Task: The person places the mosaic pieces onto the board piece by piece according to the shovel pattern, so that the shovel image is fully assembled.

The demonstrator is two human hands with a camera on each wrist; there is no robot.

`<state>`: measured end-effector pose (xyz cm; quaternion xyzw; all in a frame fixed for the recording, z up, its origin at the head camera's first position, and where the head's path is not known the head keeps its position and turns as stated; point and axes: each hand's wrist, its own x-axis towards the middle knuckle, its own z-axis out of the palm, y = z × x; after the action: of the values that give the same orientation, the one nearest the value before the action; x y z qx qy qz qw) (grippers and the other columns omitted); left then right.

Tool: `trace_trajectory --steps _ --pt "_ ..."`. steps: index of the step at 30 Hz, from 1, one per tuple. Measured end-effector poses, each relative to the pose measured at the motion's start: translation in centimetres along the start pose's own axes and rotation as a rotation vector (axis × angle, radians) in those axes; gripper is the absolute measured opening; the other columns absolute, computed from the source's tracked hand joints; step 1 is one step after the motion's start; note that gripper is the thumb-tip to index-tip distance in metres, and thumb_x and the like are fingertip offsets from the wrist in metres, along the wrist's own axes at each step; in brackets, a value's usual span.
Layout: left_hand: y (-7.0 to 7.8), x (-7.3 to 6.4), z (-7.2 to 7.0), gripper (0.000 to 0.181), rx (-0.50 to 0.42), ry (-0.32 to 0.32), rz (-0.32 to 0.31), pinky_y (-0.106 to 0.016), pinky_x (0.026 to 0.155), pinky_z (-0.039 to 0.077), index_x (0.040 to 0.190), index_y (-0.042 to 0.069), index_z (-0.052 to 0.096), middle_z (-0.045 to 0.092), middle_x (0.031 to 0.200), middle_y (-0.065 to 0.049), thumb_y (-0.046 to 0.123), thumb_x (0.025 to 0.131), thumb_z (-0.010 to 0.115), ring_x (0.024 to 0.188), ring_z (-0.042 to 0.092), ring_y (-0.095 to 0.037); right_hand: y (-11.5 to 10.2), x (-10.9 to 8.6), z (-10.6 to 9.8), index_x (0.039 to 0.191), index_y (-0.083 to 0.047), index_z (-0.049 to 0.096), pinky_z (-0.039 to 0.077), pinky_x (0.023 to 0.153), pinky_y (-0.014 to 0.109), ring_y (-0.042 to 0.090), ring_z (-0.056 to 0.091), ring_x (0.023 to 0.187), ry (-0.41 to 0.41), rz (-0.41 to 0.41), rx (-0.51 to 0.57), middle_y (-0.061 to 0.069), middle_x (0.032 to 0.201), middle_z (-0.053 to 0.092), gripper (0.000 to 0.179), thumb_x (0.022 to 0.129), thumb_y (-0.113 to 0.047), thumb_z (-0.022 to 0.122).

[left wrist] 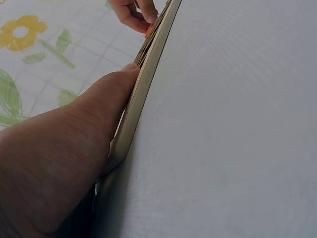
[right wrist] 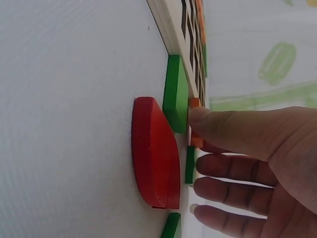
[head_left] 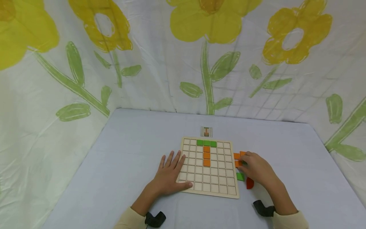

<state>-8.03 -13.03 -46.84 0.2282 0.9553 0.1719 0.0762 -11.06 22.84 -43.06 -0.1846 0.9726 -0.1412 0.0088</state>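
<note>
Backing the pale tabletop (head_left: pixel 137 159) with a flower-printed cloth (head_left: pixel 154 73). Supporting a wooden grid board (head_left: pixel 214 179) near the middle, bearing three green tiles (head_left: pixel 206 143) in its far row and three orange tiles (head_left: pixel 206 156) down the central column. Spreading the left hand (head_left: pixel 168 179) over the board's left edge, laying the thumb across the near corner. Holding the right hand (head_left: pixel 258 168) just beside the right edge, touching a loose orange tile (right wrist: pixel 197 141) with the thumb; not showing clearly whether pinching it.

Risking a double pick-up: crowding a nearby green tile (right wrist: pixel 190 171) close to the orange one, hence possibly dragging both along. Risking a slip: offering only low edges to the fingers, hence possibly losing the tile. Risking board rotation: bracing the left side alone, hence possibly swinging the right side on bumping it, jarring the seated tiles. Risking a sweep: holding the palm near a loose green tile (head_left: pixel 240 176) and a red half-round piece (head_left: pixel 250 183), hence possibly pushing both aside. Risking contact beyond the far edge: possibly nudging the small patterned card (head_left: pixel 206 132) on shoving the board forward.
</note>
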Motion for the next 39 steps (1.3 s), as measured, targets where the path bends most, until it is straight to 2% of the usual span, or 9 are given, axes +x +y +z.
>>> trace_trajectory --steps 7,15,27,34,39 --pt "-0.3 0.0 0.3 0.107 -0.019 0.019 0.012 -0.061 0.115 -0.003 0.162 0.009 0.016 0.005 0.167 -0.012 0.077 0.087 0.052 0.152 -0.003 -0.037 0.0 -0.1 0.0 0.102 -0.001 0.074 0.054 0.083 0.049 0.037 0.064 0.104 0.006 0.003 0.011 0.021 0.119 0.067 0.026 0.082 -0.015 0.084" --pt "-0.6 0.1 0.9 0.108 -0.018 0.043 0.015 -0.059 0.116 -0.004 0.162 0.011 0.015 0.004 0.168 -0.009 0.081 0.086 0.047 0.152 -0.004 -0.034 -0.2 -0.1 -0.2 0.101 -0.002 0.074 0.053 0.083 0.050 0.036 0.064 0.104 0.000 0.016 0.022 0.018 0.115 0.068 0.025 0.082 -0.016 0.084" --pt "-0.3 -0.1 0.3 0.107 -0.021 0.047 0.034 -0.062 0.115 -0.002 0.161 0.007 0.019 0.009 0.167 -0.014 0.076 0.087 0.053 0.151 0.000 -0.039 -0.6 -0.1 -0.3 0.100 -0.005 0.074 0.054 0.081 0.048 0.030 0.064 0.098 -0.030 0.033 0.040 0.010 0.106 0.069 0.025 0.083 -0.019 0.084" --pt "-0.3 -0.1 0.3 0.107 -0.006 0.028 0.023 -0.061 0.115 -0.003 0.162 0.008 0.016 0.006 0.167 -0.013 0.077 0.087 0.051 0.152 -0.001 -0.038 -1.0 0.0 -0.1 0.105 -0.003 0.075 0.052 0.089 0.052 0.037 0.063 0.111 -0.021 0.001 0.046 0.014 0.114 0.069 0.028 0.084 -0.020 0.083" --pt "-0.1 -0.1 -0.1 0.107 -0.001 0.009 0.013 -0.061 0.115 -0.003 0.162 0.009 0.015 0.005 0.167 -0.013 0.077 0.088 0.050 0.152 -0.002 -0.038 -1.5 0.1 -0.2 0.104 -0.003 0.075 0.052 0.089 0.051 0.038 0.061 0.114 -0.025 -0.003 0.041 0.013 0.111 0.070 0.027 0.084 -0.019 0.082"
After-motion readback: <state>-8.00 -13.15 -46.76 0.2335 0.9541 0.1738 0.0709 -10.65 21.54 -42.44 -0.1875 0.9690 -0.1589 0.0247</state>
